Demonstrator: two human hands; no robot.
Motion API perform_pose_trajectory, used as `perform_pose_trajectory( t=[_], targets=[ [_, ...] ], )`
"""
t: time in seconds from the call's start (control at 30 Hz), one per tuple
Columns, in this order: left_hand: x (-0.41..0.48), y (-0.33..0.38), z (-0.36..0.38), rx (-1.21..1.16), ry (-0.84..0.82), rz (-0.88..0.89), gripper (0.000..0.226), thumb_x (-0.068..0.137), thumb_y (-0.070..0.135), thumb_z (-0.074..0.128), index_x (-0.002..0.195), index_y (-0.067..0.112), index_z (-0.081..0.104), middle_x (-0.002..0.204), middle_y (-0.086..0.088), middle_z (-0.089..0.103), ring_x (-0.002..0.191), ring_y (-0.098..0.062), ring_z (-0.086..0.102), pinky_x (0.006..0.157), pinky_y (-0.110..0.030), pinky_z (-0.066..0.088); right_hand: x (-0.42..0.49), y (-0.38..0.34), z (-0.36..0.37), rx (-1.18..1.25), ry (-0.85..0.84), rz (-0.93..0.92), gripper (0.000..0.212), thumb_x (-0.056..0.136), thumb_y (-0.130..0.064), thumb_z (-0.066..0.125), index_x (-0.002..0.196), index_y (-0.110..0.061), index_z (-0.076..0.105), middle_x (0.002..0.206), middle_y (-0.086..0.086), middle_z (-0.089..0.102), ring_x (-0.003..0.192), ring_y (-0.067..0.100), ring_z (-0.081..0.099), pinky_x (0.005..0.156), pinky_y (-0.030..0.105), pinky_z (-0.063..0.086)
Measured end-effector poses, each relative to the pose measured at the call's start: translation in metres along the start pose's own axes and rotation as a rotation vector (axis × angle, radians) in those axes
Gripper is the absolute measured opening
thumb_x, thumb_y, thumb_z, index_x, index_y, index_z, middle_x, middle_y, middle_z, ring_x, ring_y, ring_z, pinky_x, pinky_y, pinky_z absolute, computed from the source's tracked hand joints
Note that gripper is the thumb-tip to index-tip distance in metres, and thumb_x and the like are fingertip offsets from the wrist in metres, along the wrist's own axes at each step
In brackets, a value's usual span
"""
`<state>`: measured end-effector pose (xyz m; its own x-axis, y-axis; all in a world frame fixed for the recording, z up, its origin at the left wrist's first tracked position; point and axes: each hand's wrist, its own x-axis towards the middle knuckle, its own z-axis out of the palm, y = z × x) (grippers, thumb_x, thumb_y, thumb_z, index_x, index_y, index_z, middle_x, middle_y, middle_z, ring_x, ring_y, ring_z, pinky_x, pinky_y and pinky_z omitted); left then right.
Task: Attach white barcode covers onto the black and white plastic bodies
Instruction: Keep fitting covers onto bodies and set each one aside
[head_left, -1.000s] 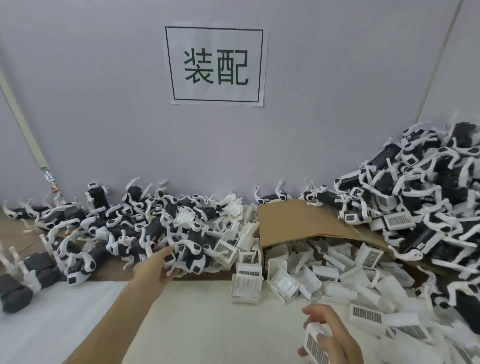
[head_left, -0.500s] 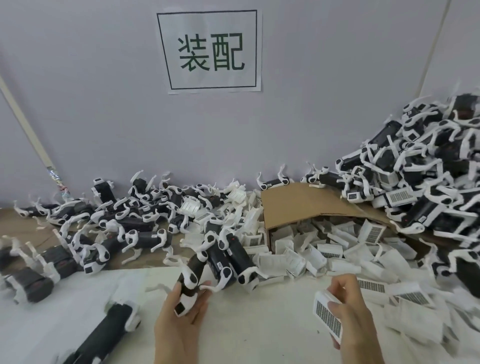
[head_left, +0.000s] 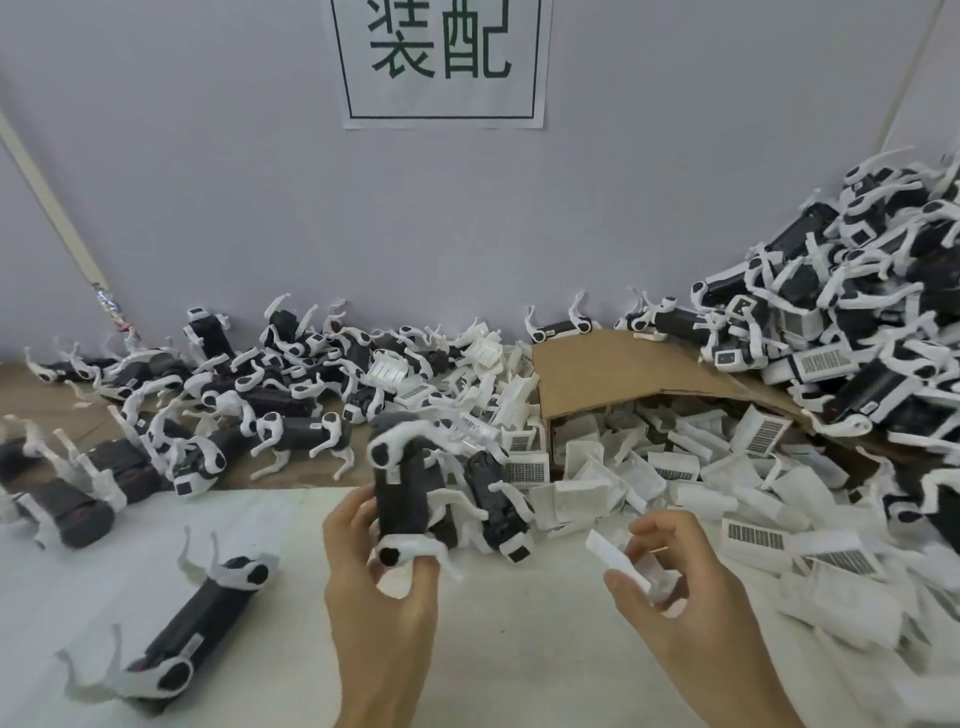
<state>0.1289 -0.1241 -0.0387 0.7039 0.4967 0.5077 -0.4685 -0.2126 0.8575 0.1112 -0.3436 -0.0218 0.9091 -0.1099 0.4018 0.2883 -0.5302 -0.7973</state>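
Sign (head_left: 441, 62) cut off at top; left hand (head_left: 379, 613) grips blurred upright body (head_left: 402, 493), right hand (head_left: 685, 597) pinches white cover (head_left: 623, 558).

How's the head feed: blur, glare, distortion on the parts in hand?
Head view: the black and white body in the left hand smears at its upper end; the white cover pinched by the right hand is soft-edged, no barcode readable. Head view: flat light, no glare or hard shadows; wide-angle bowing at the edges, where loose covers blur.
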Motion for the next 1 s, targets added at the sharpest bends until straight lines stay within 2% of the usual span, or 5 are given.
perform_pose_trajectory(
  t=[0.23,0.53,0.7,0.87,1.0],
  targets=[
    [-0.014,0.007,0.004,0.193,-0.136,0.396,0.054,0.075,0.013,0.076,0.121,0.034,0.057,0.116,0.018,0.062,0.109,-0.002,0.060,0.072,-0.026,0.056,0.002,0.001,-0.002,0.229,-0.022,0.092,0.013,0.093,-0.036,0.067,0.081,-0.035,0.070,0.069,0.005,0.068,0.061,0.009,0.062,0.060,0.024,0.045],
    [-0.022,0.009,0.006,0.032,-0.259,0.260,0.051,0.080,0.027,0.061,0.119,0.056,0.049,0.113,0.024,0.063,0.094,-0.007,0.065,0.067,-0.012,0.054,0.007,-0.002,-0.009,0.550,0.049,0.193,0.026,0.082,-0.044,0.061,0.092,-0.025,0.075,0.057,0.003,0.057,0.034,0.017,0.035,0.034,0.019,0.030],
    [-0.027,0.005,0.010,0.023,-0.308,0.218,0.042,0.078,0.030,0.058,0.115,0.047,0.051,0.109,0.024,0.064,0.092,-0.008,0.065,0.067,-0.014,0.054,0.012,0.000,-0.017,0.761,0.108,0.255,0.016,0.077,-0.024,0.068,0.090,-0.018,0.075,0.074,0.001,0.065,0.042,0.016,0.047,0.041,0.020,0.043],
    [-0.029,0.001,0.011,0.037,-0.345,0.205,0.039,0.078,0.032,0.058,0.114,0.045,0.052,0.103,0.016,0.065,0.088,-0.013,0.064,0.068,-0.017,0.055,0.017,0.007,-0.026,0.788,0.097,0.259,0.053,0.084,0.020,0.052,0.119,-0.017,0.063,0.092,0.004,0.074,0.073,0.020,0.072,0.064,0.023,0.058],
    [-0.030,0.001,0.012,0.046,-0.389,0.197,0.038,0.077,0.033,0.059,0.112,0.047,0.053,0.099,0.015,0.066,0.081,-0.013,0.065,0.060,-0.016,0.053,0.018,0.008,-0.028,0.807,0.145,0.255,0.044,0.089,0.016,0.053,0.119,-0.015,0.063,0.094,0.005,0.075,0.071,0.022,0.073,0.063,0.023,0.058]
  ],
)
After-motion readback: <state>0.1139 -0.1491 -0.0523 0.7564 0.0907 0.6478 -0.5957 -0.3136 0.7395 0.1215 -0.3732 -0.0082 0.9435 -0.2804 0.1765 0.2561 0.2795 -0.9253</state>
